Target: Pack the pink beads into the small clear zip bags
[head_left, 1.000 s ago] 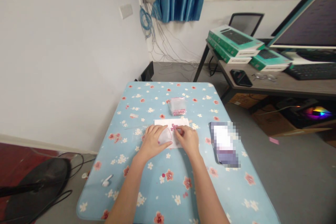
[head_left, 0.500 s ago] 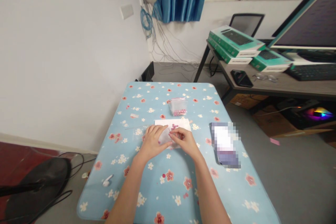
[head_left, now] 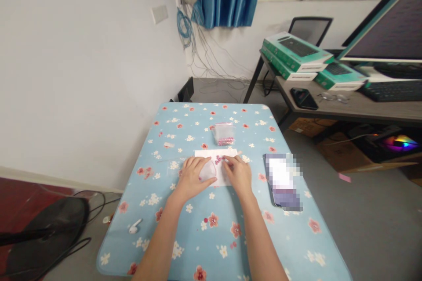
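My left hand [head_left: 191, 177] rests on a white sheet of paper [head_left: 220, 180]. Its thumb and index finger hold the two ends of the mouth of a small clear zip bag [head_left: 208, 170], whose pink edge bows to the right. Several pinkish-red beads [head_left: 218, 159] lie loose on the upper part of the sheet. Just right of them is my right hand [head_left: 238, 174], thumb and index fingertips slightly apart, reaching to the beads' edge. Its other fingers are curled and partly hidden. Behind the paper stands a larger clear zip bag [head_left: 224, 134] with similar beads at its bottom.
A phone [head_left: 282, 182], blurred out, lies on the floral tablecloth [head_left: 231, 215] to the right. A white earbud [head_left: 135, 226] is at front left, and a small pale piece [head_left: 169, 145] at back left. A desk with green keyboard boxes [head_left: 296, 52] stands beyond.
My right hand has moved right, from the small bag's mouth to the loose beads, and its pinch has loosened. The left hand stays on the bag, whose pink edge now shows.
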